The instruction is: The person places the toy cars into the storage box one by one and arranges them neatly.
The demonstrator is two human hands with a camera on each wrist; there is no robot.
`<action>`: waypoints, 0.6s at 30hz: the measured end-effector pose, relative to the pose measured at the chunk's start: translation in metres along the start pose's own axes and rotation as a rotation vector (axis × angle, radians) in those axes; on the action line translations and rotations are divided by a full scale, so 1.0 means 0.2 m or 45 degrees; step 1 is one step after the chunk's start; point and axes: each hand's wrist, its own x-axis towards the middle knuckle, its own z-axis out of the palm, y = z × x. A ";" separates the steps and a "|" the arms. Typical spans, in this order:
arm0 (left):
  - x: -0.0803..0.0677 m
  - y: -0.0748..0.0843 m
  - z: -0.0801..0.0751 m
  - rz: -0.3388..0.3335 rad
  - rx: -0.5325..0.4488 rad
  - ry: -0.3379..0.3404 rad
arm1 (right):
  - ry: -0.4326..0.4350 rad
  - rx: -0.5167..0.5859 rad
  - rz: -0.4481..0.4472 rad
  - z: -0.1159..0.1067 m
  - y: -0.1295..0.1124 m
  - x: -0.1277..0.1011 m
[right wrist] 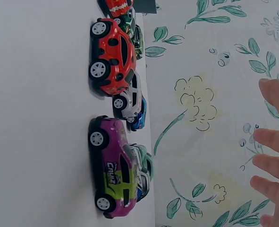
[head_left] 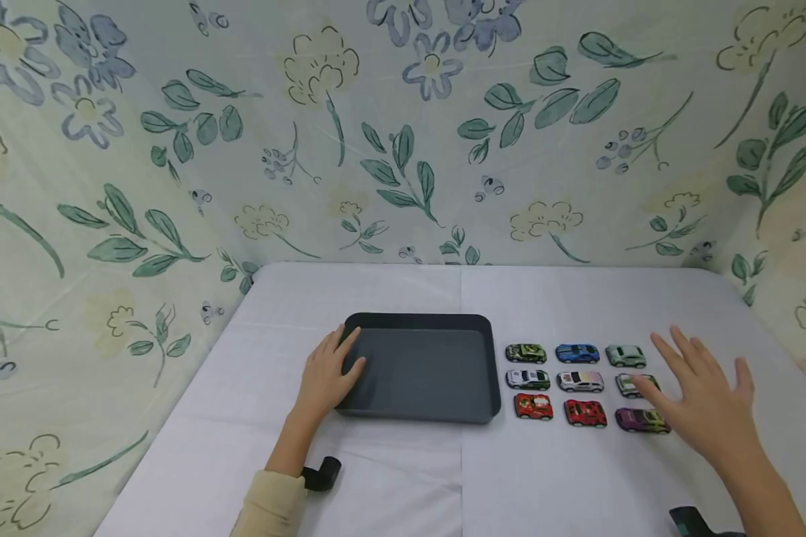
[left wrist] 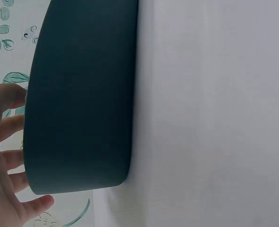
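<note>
A dark grey rectangular tray (head_left: 419, 365) lies on the white table, with nothing in it. My left hand (head_left: 327, 373) rests at its left edge, fingers spread along the rim; the left wrist view shows the tray's outer wall (left wrist: 82, 104) beside those fingers. To the right of the tray, several toy cars stand in three rows. My right hand (head_left: 708, 403) hovers with fingers spread over the right column, partly covering a light car (head_left: 634, 385) and near a purple and green car (right wrist: 113, 168). A red car with black spots (right wrist: 112, 56) stands beside that one. The right hand holds nothing.
The other cars include a blue one (head_left: 577, 353), a pale green one (head_left: 625, 356) and a camouflage one (head_left: 526, 353). A floral cloth (head_left: 389, 149) hangs behind the white table (head_left: 376, 477). Black wrist straps (head_left: 322, 474) show on both arms.
</note>
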 end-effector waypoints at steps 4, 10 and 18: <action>-0.02 0.01 0.01 -0.078 -0.133 0.032 | 0.035 0.039 0.015 0.02 0.01 -0.04; -0.02 0.00 0.02 -0.262 -0.388 0.004 | 0.073 0.097 0.028 0.05 0.02 -0.08; -0.01 -0.03 0.04 -0.340 -0.744 -0.006 | 0.089 0.179 0.052 0.09 0.03 -0.15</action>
